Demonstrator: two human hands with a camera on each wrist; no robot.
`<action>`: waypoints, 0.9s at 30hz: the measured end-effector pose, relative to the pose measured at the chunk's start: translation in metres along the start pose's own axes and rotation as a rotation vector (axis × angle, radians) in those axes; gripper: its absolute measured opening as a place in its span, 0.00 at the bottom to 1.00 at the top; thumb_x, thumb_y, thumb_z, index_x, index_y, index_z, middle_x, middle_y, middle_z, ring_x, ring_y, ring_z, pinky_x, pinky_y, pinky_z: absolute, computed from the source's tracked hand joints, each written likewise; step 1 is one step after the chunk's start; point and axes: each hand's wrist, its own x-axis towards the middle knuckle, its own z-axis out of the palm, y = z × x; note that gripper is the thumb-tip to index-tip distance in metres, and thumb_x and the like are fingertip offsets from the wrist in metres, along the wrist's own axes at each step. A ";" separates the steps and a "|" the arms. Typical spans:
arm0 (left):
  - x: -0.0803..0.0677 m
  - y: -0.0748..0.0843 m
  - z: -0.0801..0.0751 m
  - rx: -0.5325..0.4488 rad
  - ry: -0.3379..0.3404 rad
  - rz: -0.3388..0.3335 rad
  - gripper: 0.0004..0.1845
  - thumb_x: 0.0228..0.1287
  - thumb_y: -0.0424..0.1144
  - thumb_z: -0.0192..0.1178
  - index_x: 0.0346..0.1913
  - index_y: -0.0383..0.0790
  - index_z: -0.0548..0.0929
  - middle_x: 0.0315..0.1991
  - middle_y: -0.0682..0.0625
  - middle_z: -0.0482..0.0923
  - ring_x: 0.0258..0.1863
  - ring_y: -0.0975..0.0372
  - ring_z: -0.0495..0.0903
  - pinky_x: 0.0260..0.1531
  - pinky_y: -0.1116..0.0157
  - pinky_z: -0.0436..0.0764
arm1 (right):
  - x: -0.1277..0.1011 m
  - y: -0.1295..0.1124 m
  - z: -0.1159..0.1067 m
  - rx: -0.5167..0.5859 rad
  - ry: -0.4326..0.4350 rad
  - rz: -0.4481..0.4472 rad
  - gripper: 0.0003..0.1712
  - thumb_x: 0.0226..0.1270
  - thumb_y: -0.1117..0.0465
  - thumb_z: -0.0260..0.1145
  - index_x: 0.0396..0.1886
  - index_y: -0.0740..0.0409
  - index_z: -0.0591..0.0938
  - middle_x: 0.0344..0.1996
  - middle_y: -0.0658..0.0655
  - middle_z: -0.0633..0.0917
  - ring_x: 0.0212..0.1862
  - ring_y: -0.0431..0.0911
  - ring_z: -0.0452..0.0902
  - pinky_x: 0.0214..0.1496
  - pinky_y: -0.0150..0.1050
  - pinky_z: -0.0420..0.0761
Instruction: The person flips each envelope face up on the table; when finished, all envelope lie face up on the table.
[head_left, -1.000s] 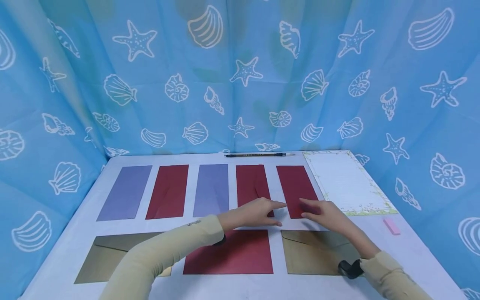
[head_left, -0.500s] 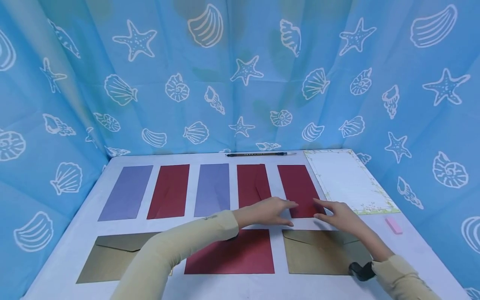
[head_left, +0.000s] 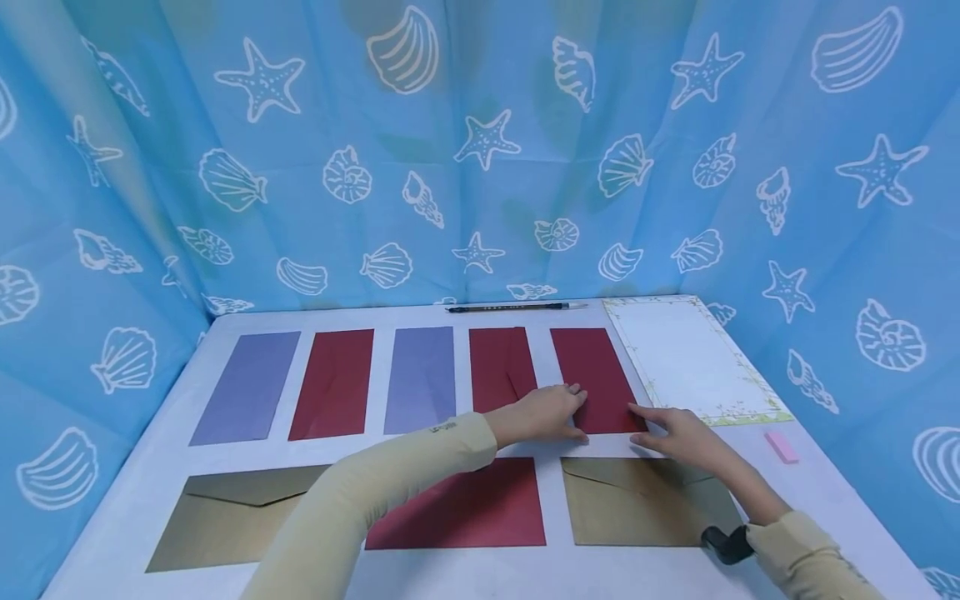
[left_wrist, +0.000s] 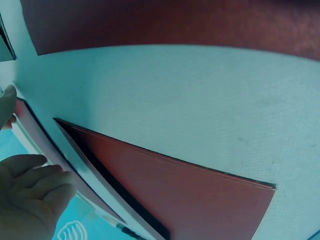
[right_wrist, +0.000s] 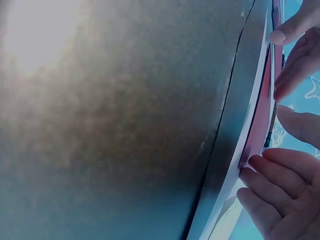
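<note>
In the head view, a dark red envelope (head_left: 596, 367) lies upright at the right end of the far row. At its left edge my left hand (head_left: 542, 412) rests, fingers spread loosely over the lower part of that side. My right hand (head_left: 678, 435) is at the opposite edge, index fingertip and thumb right at the lower right side. The left wrist view has my left fingers (left_wrist: 37, 187) at the lower left, loosely extended. From the right wrist, the fingers of my right hand (right_wrist: 280, 187) reach along the envelope's edge, facing the left hand (right_wrist: 300, 55).
Two lilac envelopes (head_left: 247, 385) and two more red ones (head_left: 333, 383) share the far row. Nearer lie gold envelopes (head_left: 645, 504) and a wide red one (head_left: 487, 504). A brush pen (head_left: 510, 307), bordered paper (head_left: 686, 358) and pink eraser (head_left: 782, 447) are beyond and right.
My left hand has moved right, from over the neighbouring red envelope to the left edge of the rightmost one. My right hand has shifted right to its right edge.
</note>
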 end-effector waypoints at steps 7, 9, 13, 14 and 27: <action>0.003 -0.003 0.005 0.014 -0.004 -0.012 0.40 0.58 0.62 0.63 0.68 0.39 0.71 0.67 0.47 0.69 0.63 0.62 0.71 0.54 0.72 0.73 | -0.001 0.000 0.001 -0.007 -0.002 0.001 0.35 0.61 0.55 0.70 0.65 0.67 0.72 0.59 0.74 0.73 0.57 0.67 0.71 0.42 0.41 0.82; 0.003 -0.004 0.006 0.016 0.010 -0.008 0.39 0.58 0.61 0.63 0.67 0.40 0.73 0.66 0.47 0.70 0.62 0.62 0.72 0.53 0.72 0.74 | -0.001 0.001 0.002 -0.012 -0.002 0.002 0.35 0.61 0.55 0.70 0.65 0.67 0.72 0.59 0.74 0.74 0.57 0.67 0.72 0.42 0.41 0.82; 0.004 -0.004 0.007 0.026 0.035 0.000 0.35 0.59 0.60 0.63 0.64 0.40 0.76 0.63 0.48 0.73 0.60 0.63 0.74 0.52 0.72 0.75 | -0.002 0.001 0.002 0.001 0.007 -0.012 0.35 0.61 0.56 0.70 0.65 0.67 0.72 0.59 0.74 0.74 0.57 0.68 0.71 0.42 0.41 0.82; 0.004 -0.005 0.007 0.029 0.040 0.003 0.34 0.59 0.60 0.63 0.63 0.41 0.77 0.62 0.48 0.74 0.58 0.63 0.76 0.51 0.72 0.75 | -0.002 0.002 0.002 0.007 0.011 -0.017 0.35 0.62 0.56 0.70 0.65 0.67 0.72 0.59 0.74 0.74 0.57 0.68 0.71 0.41 0.40 0.82; 0.004 -0.004 0.005 0.101 0.047 0.088 0.26 0.66 0.56 0.58 0.55 0.40 0.82 0.43 0.50 0.84 0.32 0.69 0.78 0.31 0.76 0.76 | -0.005 0.006 0.001 0.010 0.057 -0.006 0.32 0.63 0.63 0.67 0.66 0.67 0.71 0.60 0.72 0.74 0.60 0.69 0.69 0.50 0.51 0.80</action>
